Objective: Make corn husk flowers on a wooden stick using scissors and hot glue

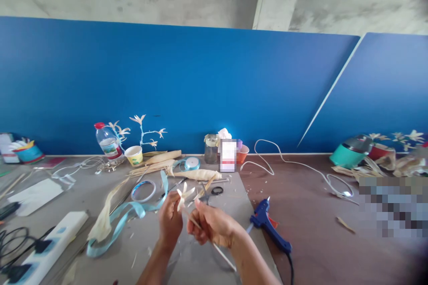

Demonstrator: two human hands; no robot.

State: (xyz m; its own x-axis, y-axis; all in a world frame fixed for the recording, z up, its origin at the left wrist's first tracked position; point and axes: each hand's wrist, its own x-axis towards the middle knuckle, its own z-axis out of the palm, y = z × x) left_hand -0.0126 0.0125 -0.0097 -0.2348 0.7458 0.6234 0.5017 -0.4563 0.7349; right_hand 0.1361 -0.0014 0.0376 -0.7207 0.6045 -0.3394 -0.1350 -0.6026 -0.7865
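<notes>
My left hand [171,219] is closed at the base of a pale husk flower [186,192], whose narrow petals fan out above the fingers. My right hand [216,223] wraps round a thin light stick [223,256]. The stick slants from the flower's base down toward the lower right. Behind the right hand lie dark scissors [205,197], partly covered by it, and a small black ring [217,190]. A light blue ribbon [129,209] curls to the left of my hands, beside a dried corn husk [103,216].
A blue glue gun [269,225] lies to the right with its cord. At the left is a white power strip [55,249] with plugs. Along the blue partition [200,84] stand a bottle [109,144], a paper cup [134,156], a glass jar [211,149] and husk-flower stems [141,136].
</notes>
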